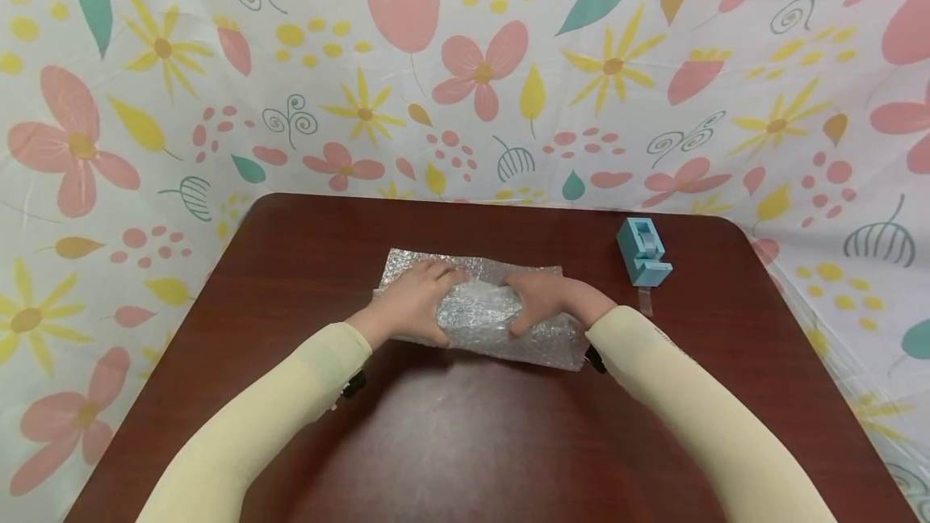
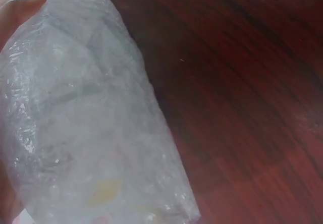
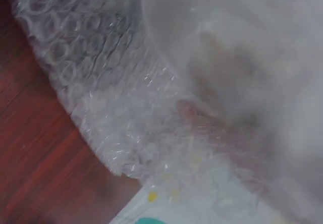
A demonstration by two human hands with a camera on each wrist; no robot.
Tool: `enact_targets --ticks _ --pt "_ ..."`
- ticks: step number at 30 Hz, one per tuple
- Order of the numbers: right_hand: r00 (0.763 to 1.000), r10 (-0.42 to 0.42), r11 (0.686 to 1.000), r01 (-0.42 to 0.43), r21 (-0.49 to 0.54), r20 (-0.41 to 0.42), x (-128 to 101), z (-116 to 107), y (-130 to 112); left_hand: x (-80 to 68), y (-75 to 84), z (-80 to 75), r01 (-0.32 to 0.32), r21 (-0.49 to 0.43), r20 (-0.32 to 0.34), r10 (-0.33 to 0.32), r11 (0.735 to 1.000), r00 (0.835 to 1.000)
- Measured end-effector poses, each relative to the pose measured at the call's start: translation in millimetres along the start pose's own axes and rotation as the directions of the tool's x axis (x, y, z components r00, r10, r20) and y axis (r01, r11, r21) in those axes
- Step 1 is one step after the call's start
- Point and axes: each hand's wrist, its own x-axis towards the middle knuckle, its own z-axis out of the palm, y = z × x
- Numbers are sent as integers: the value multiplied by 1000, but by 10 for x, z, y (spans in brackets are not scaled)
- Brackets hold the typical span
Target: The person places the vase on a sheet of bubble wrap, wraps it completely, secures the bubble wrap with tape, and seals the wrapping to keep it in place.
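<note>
A sheet of clear bubble wrap (image 1: 479,309) lies rolled around something in the middle of the dark wooden table (image 1: 450,442). My left hand (image 1: 414,301) grips the roll's left end, fingers curled over its top. My right hand (image 1: 541,297) grips the right end the same way. The left wrist view is filled by the bubble wrap (image 2: 86,123), with a fingertip (image 2: 22,4) at its top left edge. In the right wrist view the bubble wrap (image 3: 116,103) is blurred and close, and a finger shows faintly through it. What is wrapped inside is hidden.
A light blue tape dispenser (image 1: 643,251) stands at the table's back right, a strip of clear tape hanging from its front. A floral cloth (image 1: 465,63) covers the wall behind and the sides around the table.
</note>
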Motion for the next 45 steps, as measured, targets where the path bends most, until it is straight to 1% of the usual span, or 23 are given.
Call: enact_targets --ticks 4,9,12,16,19,22,25,30,34,40,42,45 --pt "1000 1 1000 -1 -19 30 4 -22 -7 19 -5 -3 -23 0 -15 23 1000 1000" --pt "998 7 1000 -7 5 66 -11 -57 14 80 -5 -67 -35 0 30 35 999 999" --pt "998 -12 1000 10 25 66 -3 -74 50 126 1 -124 -39 4 58 39 999 998" --pt "998 -15 998 10 66 61 24 -74 108 157 15 -171 -38 8 79 37 999 996" --pt "998 6 997 -11 77 68 37 -56 127 137 22 -167 -26 12 88 25 1000 996" --pt "997 25 996 -31 80 73 45 -33 135 108 26 -155 -15 12 79 14 1000 997" --pt "997 16 993 -25 116 77 67 -5 147 95 28 -143 -13 9 78 12 1000 997" --pt "995 20 989 -34 145 95 75 63 159 93 39 -103 -6 20 118 3 1000 993" --pt "992 51 990 -65 125 116 62 88 124 91 65 -87 -3 45 125 -3 999 992" --pt "979 94 995 -99 17 178 68 -4 32 71 79 -120 14 78 129 -24 997 991" --pt "971 120 992 -126 18 208 74 -23 12 56 85 -135 23 80 139 -34 997 990" --pt "960 152 987 -161 19 235 77 -25 -8 36 103 -159 23 66 143 -32 998 989"
